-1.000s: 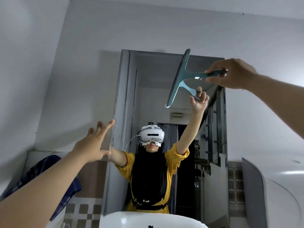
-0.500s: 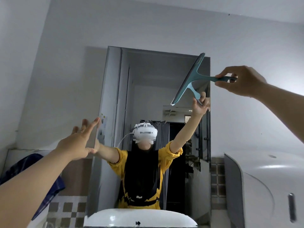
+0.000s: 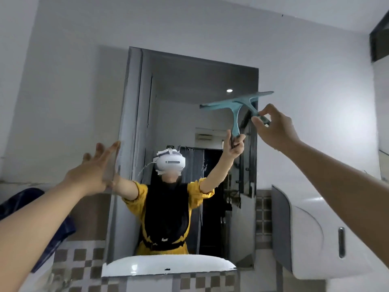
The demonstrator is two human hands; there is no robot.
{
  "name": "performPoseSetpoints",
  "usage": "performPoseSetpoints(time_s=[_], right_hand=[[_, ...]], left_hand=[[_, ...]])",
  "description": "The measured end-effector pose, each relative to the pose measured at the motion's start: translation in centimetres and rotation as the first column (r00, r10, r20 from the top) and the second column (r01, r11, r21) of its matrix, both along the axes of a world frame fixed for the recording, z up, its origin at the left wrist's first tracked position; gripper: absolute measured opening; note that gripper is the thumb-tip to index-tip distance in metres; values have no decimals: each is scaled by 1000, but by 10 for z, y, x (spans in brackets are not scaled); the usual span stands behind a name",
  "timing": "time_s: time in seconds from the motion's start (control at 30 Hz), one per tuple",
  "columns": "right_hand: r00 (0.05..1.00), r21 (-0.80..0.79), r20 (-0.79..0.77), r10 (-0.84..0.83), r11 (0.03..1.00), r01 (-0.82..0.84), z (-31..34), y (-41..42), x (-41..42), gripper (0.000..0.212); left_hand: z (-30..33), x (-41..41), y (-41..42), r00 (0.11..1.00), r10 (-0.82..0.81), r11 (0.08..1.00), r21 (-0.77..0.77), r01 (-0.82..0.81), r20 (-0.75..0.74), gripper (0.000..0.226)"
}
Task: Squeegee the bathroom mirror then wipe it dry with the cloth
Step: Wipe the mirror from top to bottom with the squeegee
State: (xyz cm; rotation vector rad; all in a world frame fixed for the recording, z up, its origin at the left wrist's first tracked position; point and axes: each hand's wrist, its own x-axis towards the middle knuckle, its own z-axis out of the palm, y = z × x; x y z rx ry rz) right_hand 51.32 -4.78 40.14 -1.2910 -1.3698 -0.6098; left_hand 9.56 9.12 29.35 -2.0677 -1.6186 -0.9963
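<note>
A tall mirror point(image 3: 202, 81) hangs on the white wall above a sink. My right hand point(image 3: 275, 128) grips the handle of a teal squeegee point(image 3: 242, 101), whose blade lies roughly level against the mirror's upper right part. My left hand point(image 3: 95, 170) is open with fingers spread, its palm at the mirror's left edge. A dark blue cloth point(image 3: 52, 228) hangs at the lower left, partly hidden behind my left forearm. The mirror reflects a person in a yellow top with a headset.
A white sink point(image 3: 168, 265) sits under the mirror. A white wall dispenser point(image 3: 315, 234) juts out at the right, close under my right arm. Checked tiles point(image 3: 80, 258) cover the lower wall. A dark window frame point(image 3: 379, 39) shows at the top right.
The squeegee has turned from steeply tilted to nearly level and come down the mirror's right side. My left hand stays at the mirror's left edge. The view has tilted down.
</note>
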Motion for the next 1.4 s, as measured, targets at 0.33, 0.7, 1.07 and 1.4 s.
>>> performPoseSetpoints(time_s=[0.33,0.7,1.07,1.4], right_hand=[[878,162,-453,154,983,-89,-20,31,-121,13],[669,379,-597,443,891,-251,-50,57,-247,16],[647,394,-543,535,843,-366,-64,65,-307,17],[935,164,-247,256,962,-220,-99,60,-262,23]], left_hand=[[-3,-3,1,998,-65,998,7,65,-21,117],[-6,0,-2,996,-90,996,23,89,24,114],[-7,0,-4,992,-119,993,14,118,46,113],[-31,-11,-3,973,-224,971,76,228,-54,88]])
